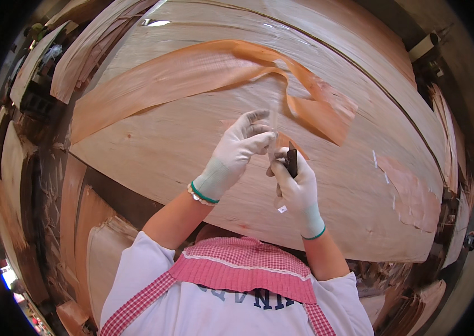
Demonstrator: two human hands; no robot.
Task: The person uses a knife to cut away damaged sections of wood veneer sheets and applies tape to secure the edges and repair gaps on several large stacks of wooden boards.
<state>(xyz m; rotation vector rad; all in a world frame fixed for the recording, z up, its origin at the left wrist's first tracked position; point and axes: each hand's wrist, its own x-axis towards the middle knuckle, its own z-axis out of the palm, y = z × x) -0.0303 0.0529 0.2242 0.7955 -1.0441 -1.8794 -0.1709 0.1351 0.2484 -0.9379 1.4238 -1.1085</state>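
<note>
The narrow, translucent strip of film (272, 150) is raised between my hands, above the large, pale wood veneer sheet (153, 168). My left hand (236, 147), in a white knit glove, appears to pinch the strip between thumb and fingertip. My right hand (298, 183), gloved alike, is closed around a short black tool (292, 162); whether it also grips the strip's lower end, I cannot tell. Hold the strip taut and flat; avoid folding it onto the glove. Direct the tool away from the left fingertips. Beyond, a long orange veneer band (175, 81) lies bowed and folded across the sheet. To the right, short white strips (375, 159) lie along a reddish, irregular veneer patch (413, 196).
</note>
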